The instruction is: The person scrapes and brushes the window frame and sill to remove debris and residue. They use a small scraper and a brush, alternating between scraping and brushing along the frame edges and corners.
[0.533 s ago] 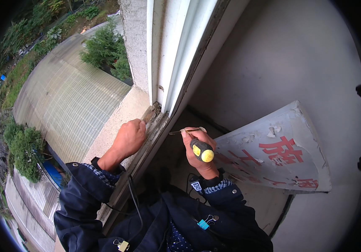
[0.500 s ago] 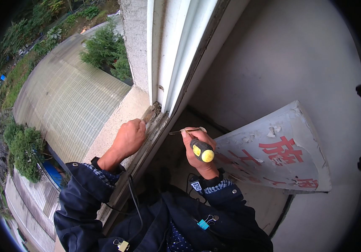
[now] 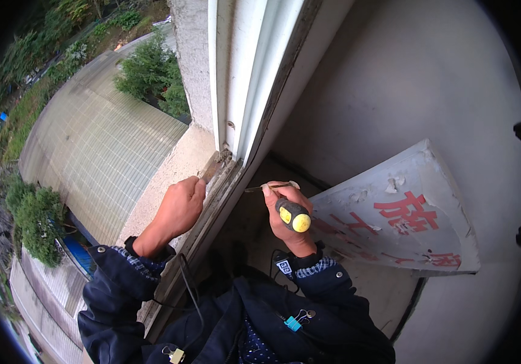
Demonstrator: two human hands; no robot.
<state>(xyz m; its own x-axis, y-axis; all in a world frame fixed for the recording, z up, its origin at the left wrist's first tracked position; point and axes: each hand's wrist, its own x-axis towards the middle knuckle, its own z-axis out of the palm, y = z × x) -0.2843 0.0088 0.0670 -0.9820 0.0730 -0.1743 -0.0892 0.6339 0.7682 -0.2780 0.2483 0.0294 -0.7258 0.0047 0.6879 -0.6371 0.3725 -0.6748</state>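
Note:
My left hand (image 3: 181, 205) is closed at the window's bottom track (image 3: 221, 188), its fingertips by a flat brownish strip (image 3: 212, 170). Whether the fingers grip that strip I cannot tell. Grit and dirt (image 3: 224, 155) sit in the track's corner, below the white frame (image 3: 249, 85). On the inner side of the track, my right hand (image 3: 285, 212) is wrapped round a tool with a black-and-yellow handle (image 3: 294, 216), its round yellow end upward. A thin metal piece (image 3: 260, 188) crosses at the thumb and forefinger; whether it belongs to the tool is hidden.
A worn white board (image 3: 388, 212) with red characters leans at the right against the grey wall (image 3: 406, 79). Outside, past the rough sill (image 3: 166, 173), lie a ribbed roof (image 3: 100, 139) and trees (image 3: 151, 70) far below. Black cables (image 3: 191, 285) hang by my jacket.
My left hand has drawn back slightly along the track, toward me and left, baring more of the brownish strip. My right hand has hardly moved with its tool.

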